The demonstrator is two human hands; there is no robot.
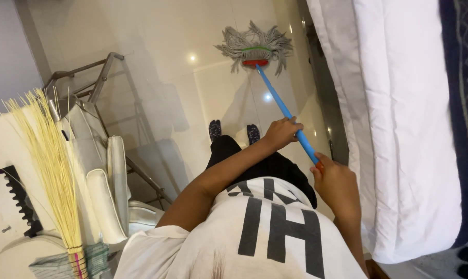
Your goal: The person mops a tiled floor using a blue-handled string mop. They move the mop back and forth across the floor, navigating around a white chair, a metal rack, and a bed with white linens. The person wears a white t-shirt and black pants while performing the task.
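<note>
You stood on a glossy pale tiled floor (192,88), your patterned socks (215,129) flat on it. The grey string mop head (254,45) lay spread on the tiles ahead, near the white-covered bed (399,129).

The handle (285,111) vanishes inside the left hand (281,133) and its end inside the right hand (337,184). At 3 o'clock the bed (399,129) runs off the edge. At 7 o'clock the broom (48,160) base is cut off.
</note>
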